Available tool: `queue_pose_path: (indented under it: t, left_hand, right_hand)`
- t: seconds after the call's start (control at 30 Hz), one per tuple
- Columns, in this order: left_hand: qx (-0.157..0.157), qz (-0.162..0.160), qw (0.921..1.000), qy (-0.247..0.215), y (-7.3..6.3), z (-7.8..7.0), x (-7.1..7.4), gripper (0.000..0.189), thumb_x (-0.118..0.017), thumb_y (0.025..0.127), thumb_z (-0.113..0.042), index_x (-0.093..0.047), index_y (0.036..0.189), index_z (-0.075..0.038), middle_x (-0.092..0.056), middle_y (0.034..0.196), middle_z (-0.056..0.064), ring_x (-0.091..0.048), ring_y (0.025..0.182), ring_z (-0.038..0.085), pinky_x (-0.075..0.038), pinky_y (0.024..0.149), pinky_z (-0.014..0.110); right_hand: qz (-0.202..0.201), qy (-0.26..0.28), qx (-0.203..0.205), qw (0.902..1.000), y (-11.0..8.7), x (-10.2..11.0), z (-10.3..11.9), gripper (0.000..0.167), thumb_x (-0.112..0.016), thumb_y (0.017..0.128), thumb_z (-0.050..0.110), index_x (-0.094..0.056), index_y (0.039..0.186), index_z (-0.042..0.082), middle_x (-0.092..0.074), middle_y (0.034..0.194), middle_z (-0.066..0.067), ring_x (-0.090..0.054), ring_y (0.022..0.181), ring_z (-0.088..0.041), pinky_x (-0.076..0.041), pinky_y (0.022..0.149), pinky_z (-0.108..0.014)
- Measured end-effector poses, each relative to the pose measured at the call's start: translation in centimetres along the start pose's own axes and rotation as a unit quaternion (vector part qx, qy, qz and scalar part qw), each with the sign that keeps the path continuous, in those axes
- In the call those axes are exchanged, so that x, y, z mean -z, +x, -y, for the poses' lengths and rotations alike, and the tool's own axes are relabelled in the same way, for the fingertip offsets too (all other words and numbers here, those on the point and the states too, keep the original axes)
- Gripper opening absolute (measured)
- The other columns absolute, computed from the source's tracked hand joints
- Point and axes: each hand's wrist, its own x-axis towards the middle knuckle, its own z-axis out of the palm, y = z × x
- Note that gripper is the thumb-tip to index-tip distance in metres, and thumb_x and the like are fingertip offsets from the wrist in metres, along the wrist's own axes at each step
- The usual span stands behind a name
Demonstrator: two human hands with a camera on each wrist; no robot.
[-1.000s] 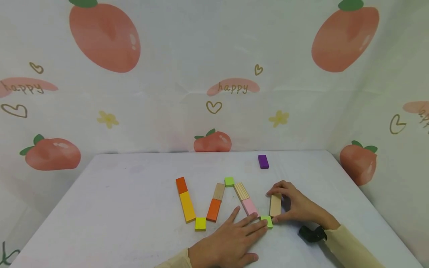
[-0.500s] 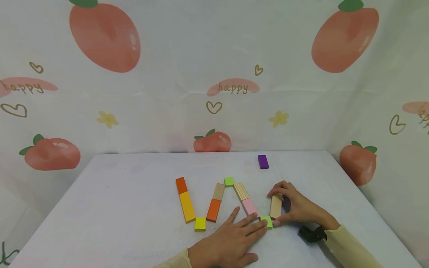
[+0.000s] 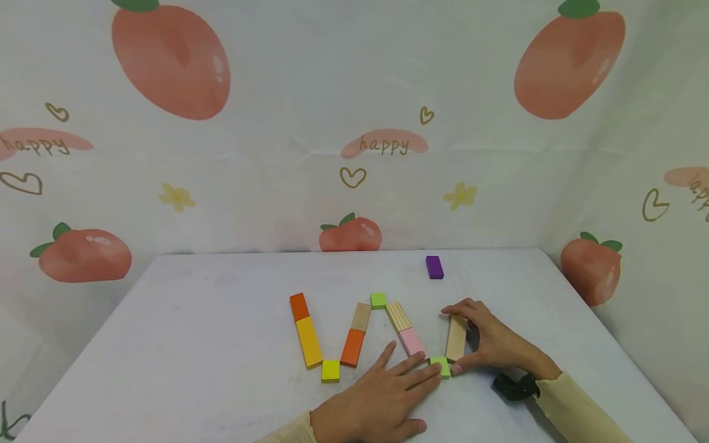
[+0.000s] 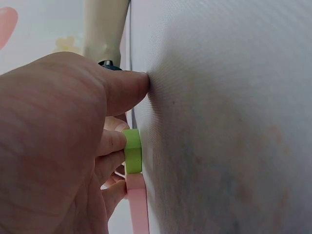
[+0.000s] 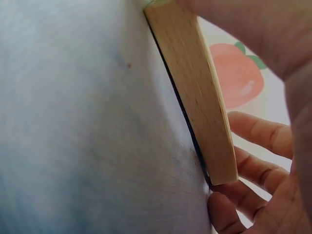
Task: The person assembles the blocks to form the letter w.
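My left hand (image 3: 379, 397) lies with fingers spread at the near middle of the white table. Its fingertips touch a light green block (image 4: 133, 157) and the near end of a pink block (image 3: 411, 340). To the right, my right hand (image 3: 493, 338) holds a plain wooden block (image 3: 456, 340) lengthwise, thumb at the near end and fingers at the far end. That block lies slanted, its near end beside the green block. The right wrist view shows the same wooden block (image 5: 195, 97) low against the cloth, with the fingers around its far end.
A zigzag of blocks runs left: striped wooden (image 3: 399, 317), green (image 3: 378, 301), wooden (image 3: 361, 317), orange (image 3: 352, 347), yellow (image 3: 330, 371), long yellow-orange (image 3: 309, 343) and dark orange (image 3: 299, 306). A purple block (image 3: 434, 267) lies apart near the table's back edge.
The wooden block in my right hand has turned slightly, its far end shifting a little right and away. My left hand stays in place.
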Motion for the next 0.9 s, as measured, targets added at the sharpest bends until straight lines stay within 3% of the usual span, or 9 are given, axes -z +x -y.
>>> queue_pose_path:
  t: [0.37,0.7,0.9]
  left_hand:
    - [0.003,0.003,1.0000,-0.004,0.08,-0.04,0.02,0.072,-0.037,0.104,-0.062,-0.013,0.164,-0.030,-0.006,0.168,-0.018,-0.005,0.155,0.009,-0.016,0.121,0.057]
    - [0.001,-0.005,0.9998,0.019,-0.08,-0.14,-0.07,0.072,-0.036,0.104,-0.062,-0.016,0.164,-0.028,-0.014,0.168,-0.016,-0.008,0.155,0.009,-0.020,0.121,0.055]
    - [0.002,-0.007,0.9998,0.020,-0.12,-0.20,-0.03,0.072,-0.036,0.104,-0.061,-0.016,0.164,-0.028,-0.013,0.168,-0.016,-0.007,0.155,0.010,-0.021,0.120,0.056]
  right_hand:
    - [0.008,0.008,-0.010,0.9999,0.02,0.05,0.25,0.095,-0.093,0.061,0.059,-0.056,0.138,0.017,-0.052,0.123,0.003,-0.044,0.115,-0.020,-0.045,0.097,-0.060]
    - [0.005,0.010,-0.003,0.9999,-0.22,-0.03,0.23,0.094,-0.093,0.061,0.059,-0.057,0.139,0.019,-0.052,0.123,0.006,-0.042,0.115,-0.015,-0.045,0.096,-0.052]
    - [0.011,0.023,-0.010,0.9996,-0.16,-0.05,0.25,0.093,-0.094,0.062,0.055,-0.056,0.139,0.020,-0.050,0.124,0.004,-0.040,0.117,-0.020,-0.043,0.095,-0.057]
